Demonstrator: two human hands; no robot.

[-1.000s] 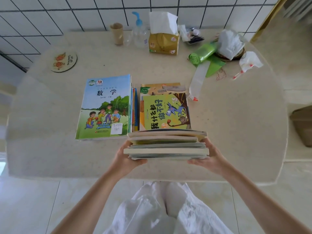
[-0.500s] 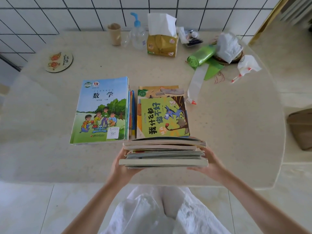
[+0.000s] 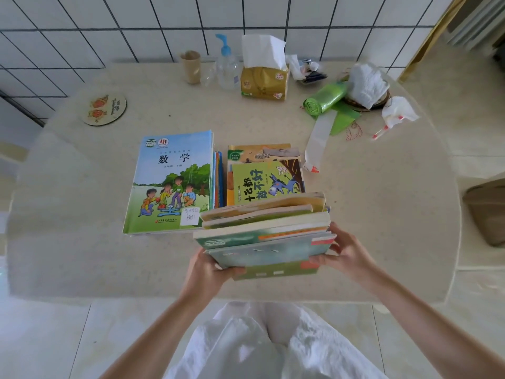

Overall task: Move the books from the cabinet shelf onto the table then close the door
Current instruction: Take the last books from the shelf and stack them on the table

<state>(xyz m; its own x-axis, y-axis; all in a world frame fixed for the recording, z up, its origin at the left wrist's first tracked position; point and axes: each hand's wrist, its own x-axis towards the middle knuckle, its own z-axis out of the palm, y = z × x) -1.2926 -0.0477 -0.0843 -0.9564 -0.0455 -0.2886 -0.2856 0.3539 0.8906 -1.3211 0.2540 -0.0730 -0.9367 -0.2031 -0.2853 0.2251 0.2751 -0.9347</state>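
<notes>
I hold a stack of several thin books (image 3: pixel 266 236) between both hands, over the near part of the beige table (image 3: pixel 82 255). The stack is tipped so its covers face me, and its far edge overlaps the books lying flat. My left hand (image 3: pixel 209 269) grips its lower left corner and my right hand (image 3: pixel 347 251) grips its right edge. Flat on the table behind it lie a blue and green maths textbook (image 3: pixel 172 181) on a pile, and a green picture book with a donkey (image 3: pixel 266 179) on another pile. No cabinet or door is in view.
Along the table's back edge stand a cardboard tube (image 3: pixel 190 66), a pump bottle (image 3: pixel 226 67) and a tissue box (image 3: pixel 264 77). A green bag roll (image 3: pixel 325 98), white cloths (image 3: pixel 367 83) and a round coaster (image 3: pixel 104 110) lie around. A tiled wall is behind.
The stack was level with only its spines showing; now it is tilted up toward me and has moved forward over the picture book's near edge. My hands shifted with it.
</notes>
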